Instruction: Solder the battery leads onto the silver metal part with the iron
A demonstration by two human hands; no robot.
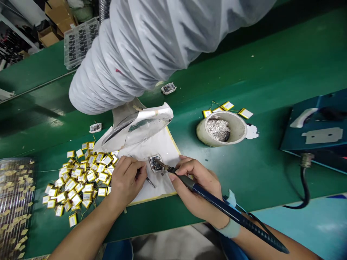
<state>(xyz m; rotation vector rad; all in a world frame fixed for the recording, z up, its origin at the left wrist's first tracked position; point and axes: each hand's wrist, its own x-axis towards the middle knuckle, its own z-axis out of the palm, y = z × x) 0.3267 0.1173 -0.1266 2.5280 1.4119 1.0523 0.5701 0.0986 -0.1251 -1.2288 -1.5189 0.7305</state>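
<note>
My right hand grips a soldering iron with a dark blue and black handle. Its tip rests on a small square circuit module, which sits on a white cloth. My left hand lies on the cloth beside the module, fingers curled towards it. Thin metal tweezers show below those fingers, but I cannot tell whether they are held. Next to my left hand lies a heap of small gold-wrapped pouch batteries with thin wires.
A white ribbed fume duct with a clear hood hangs over the green bench. A stone cup holds silvery scraps. Several batteries lie around it. Similar modules sit beyond, a tray of batteries at left, a teal machine at right.
</note>
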